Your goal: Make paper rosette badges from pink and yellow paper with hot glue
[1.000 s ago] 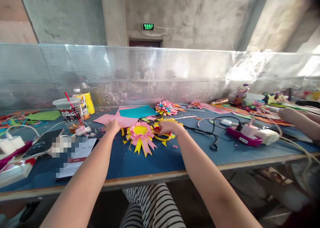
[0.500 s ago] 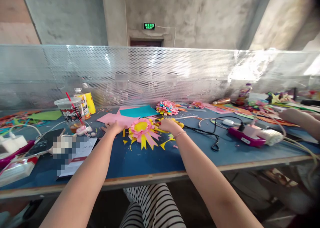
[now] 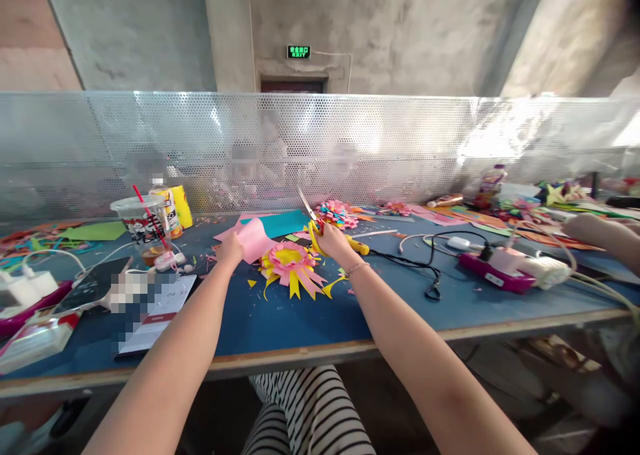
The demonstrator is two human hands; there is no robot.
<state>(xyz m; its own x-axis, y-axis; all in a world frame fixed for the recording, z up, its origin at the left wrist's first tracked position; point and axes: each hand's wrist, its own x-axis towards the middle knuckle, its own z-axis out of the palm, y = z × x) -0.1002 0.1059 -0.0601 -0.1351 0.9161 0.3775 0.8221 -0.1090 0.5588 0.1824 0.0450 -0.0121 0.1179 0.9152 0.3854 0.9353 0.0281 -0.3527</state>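
Note:
My left hand is closed on the edge of a pink paper sheet, which curls up off the table. In my right hand is a pair of scissors with yellow handles, its blades tilted up and to the left. Between my hands and a little nearer lies a pink and yellow paper rosette with notched strips hanging toward me. A teal paper sheet lies flat behind it. A yellow-handled glue gun lies just beyond my right wrist, partly hidden.
A cup with a red straw stands at the left, near a phone. A purple power strip and black cables lie to the right. Another paper flower sits behind. Another person's arm reaches in at far right.
My left hand has lifted the pink sheet, which lay flat before. My right hand has raised the scissors, so the blades now point up.

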